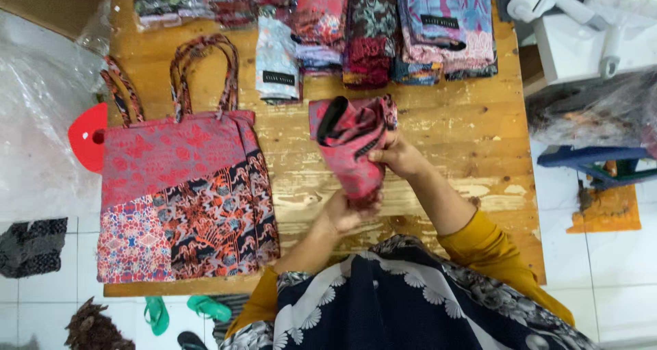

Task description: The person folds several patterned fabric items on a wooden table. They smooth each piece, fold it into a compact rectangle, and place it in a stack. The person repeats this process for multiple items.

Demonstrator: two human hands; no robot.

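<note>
So the wooden desk (445, 127) is taking up most of the room here, and it's getting pretty crowded. A big patchwork tote bag (185, 199) in red, pink and orange prints is lying flat on its left half, handles pointing away from the person. Along the far edge, stacks of folded patterned fabric (410, 28) are sitting side by side, with one pale blue folded piece (277, 59) poking out nearer the middle. In between all that, the person is holding a rolled-up red fabric bundle (352, 145) just above the desk. The right hand (400, 155) is gripping its side, fingers curled tight, while the left hand (345, 213) is closing round the bottom end. A red plastic piece (85, 138) is peeking out beside the tote.
</note>
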